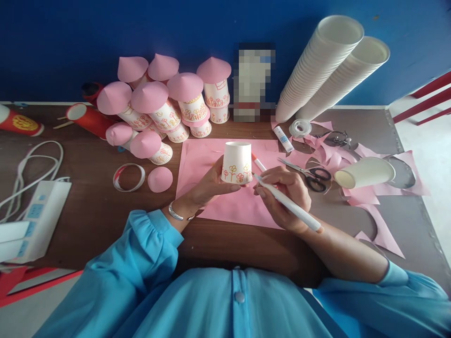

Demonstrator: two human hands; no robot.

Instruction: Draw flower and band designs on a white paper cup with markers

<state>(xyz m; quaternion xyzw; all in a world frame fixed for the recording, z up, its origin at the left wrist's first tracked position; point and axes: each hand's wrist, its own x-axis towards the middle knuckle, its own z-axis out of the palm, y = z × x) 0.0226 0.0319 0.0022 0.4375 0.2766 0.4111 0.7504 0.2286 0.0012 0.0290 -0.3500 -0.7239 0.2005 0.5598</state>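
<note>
A white paper cup [237, 158] is held upside down in my left hand [213, 182], whose fingers wrap round its far side. Orange and yellow flowers are drawn along the cup's lower part. My right hand [287, 195] grips a white marker pen [294, 209] with an orange end, its tip close to the cup's right side; whether it touches I cannot tell. Beneath both hands lies a pink paper sheet [243, 206]. Another marker [259, 162] with an orange cap rests on the sheet, partly hidden behind the cup and hand.
Cup towers with pink cone roofs [185, 89] stand at the back left. Two tall stacks of paper cups [319, 65] lean at the back right. Scissors [310, 176], a glue stick [283, 139], pink scraps [382, 230] and a lying cup [366, 172] are at right. A power strip [45, 220] lies left.
</note>
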